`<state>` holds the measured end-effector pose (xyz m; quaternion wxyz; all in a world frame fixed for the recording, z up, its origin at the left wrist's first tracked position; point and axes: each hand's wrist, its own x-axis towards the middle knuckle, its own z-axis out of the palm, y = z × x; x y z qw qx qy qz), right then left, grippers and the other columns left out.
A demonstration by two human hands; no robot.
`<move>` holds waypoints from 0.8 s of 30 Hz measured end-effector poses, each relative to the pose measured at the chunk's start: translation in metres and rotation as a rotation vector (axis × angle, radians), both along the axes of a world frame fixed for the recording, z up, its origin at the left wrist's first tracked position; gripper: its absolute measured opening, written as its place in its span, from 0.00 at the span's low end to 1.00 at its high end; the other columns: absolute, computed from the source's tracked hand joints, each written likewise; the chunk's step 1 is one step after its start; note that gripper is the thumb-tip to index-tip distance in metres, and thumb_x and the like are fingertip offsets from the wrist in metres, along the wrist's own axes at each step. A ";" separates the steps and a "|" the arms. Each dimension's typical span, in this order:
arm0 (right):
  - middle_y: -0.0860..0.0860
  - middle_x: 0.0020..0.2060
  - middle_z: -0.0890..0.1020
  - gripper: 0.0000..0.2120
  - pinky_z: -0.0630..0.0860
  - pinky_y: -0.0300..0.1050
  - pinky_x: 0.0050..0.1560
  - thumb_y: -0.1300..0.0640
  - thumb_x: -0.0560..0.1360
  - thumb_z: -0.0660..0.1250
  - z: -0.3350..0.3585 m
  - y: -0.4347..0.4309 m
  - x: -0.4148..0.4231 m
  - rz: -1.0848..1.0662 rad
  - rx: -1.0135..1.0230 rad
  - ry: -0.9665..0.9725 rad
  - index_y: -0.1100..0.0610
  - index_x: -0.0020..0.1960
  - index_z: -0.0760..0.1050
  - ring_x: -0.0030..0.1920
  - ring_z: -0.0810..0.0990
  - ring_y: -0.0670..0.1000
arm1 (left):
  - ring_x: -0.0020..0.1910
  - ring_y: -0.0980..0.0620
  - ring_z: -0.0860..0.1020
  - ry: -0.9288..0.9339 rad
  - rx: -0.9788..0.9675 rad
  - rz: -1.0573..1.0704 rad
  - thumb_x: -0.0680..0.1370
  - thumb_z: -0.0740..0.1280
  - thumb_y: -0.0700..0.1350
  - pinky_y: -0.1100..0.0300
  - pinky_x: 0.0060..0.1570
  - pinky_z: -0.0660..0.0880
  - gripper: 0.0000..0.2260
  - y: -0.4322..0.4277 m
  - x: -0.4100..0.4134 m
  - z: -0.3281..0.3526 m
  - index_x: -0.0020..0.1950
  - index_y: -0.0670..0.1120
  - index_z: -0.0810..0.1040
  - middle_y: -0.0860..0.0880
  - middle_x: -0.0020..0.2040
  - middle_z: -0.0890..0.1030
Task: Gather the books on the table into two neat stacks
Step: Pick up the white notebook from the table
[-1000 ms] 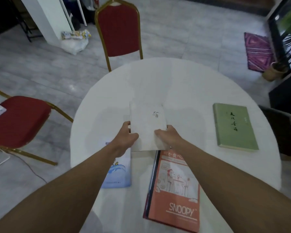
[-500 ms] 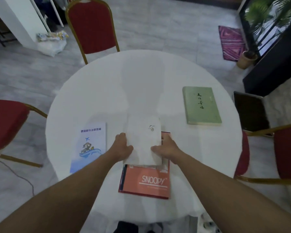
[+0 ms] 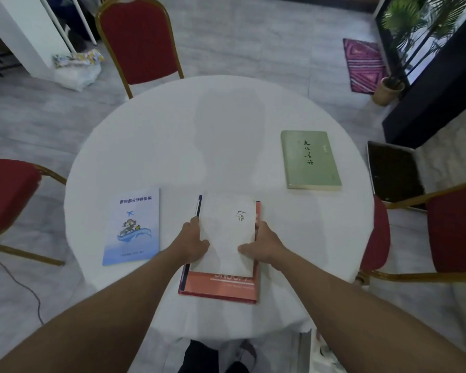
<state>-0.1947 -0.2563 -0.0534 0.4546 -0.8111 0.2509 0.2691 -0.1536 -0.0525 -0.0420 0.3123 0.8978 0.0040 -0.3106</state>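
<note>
A white book (image 3: 226, 232) lies on top of the orange Snoopy book (image 3: 221, 288) near the table's front edge, covering most of it. My left hand (image 3: 191, 242) grips the white book's left edge and my right hand (image 3: 261, 243) grips its right edge. A light blue booklet (image 3: 132, 224) with a plane and wave picture lies flat to the left. Further back on the right sits a green book (image 3: 310, 160), by itself. All rest on the round white table (image 3: 213, 135).
Red chairs with gold frames stand behind the table (image 3: 137, 39), at the left (image 3: 6, 195) and at the right (image 3: 452, 227). A dark tray-like object (image 3: 393, 173) lies on the floor to the right. A potted plant (image 3: 388, 87) and a pink mat (image 3: 363, 63) are at the back right.
Both hands pulled the white book toward me, from beyond the Snoopy book to on top of it. The view has tilted and shifted, so the whole table now shows.
</note>
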 end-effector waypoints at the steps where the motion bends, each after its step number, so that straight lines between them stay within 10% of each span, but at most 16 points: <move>1: 0.50 0.60 0.79 0.37 0.78 0.46 0.58 0.52 0.65 0.75 0.000 0.001 0.000 0.003 0.005 -0.004 0.55 0.70 0.64 0.59 0.78 0.52 | 0.61 0.39 0.74 -0.001 0.005 0.002 0.77 0.63 0.40 0.47 0.62 0.74 0.24 0.000 0.000 -0.001 0.72 0.40 0.61 0.39 0.63 0.70; 12: 0.50 0.60 0.81 0.30 0.78 0.50 0.60 0.63 0.68 0.71 0.010 0.066 0.060 0.151 0.059 -0.157 0.52 0.69 0.71 0.59 0.80 0.53 | 0.66 0.38 0.69 -0.096 0.071 0.170 0.80 0.59 0.39 0.55 0.62 0.66 0.27 0.057 0.035 -0.007 0.77 0.41 0.53 0.37 0.67 0.63; 18: 0.51 0.53 0.82 0.21 0.75 0.39 0.42 0.66 0.69 0.70 0.006 0.115 0.107 0.232 0.023 -0.180 0.58 0.61 0.76 0.51 0.80 0.52 | 0.65 0.37 0.68 -0.168 0.074 0.272 0.78 0.59 0.35 0.50 0.66 0.65 0.24 0.104 0.067 -0.011 0.74 0.38 0.59 0.35 0.65 0.66; 24: 0.55 0.54 0.83 0.19 0.80 0.53 0.58 0.62 0.69 0.71 -0.005 0.150 0.141 0.308 0.018 -0.110 0.60 0.59 0.76 0.55 0.82 0.55 | 0.67 0.36 0.68 -0.167 0.112 0.333 0.78 0.60 0.35 0.49 0.68 0.65 0.24 0.134 0.100 -0.018 0.73 0.34 0.59 0.32 0.67 0.67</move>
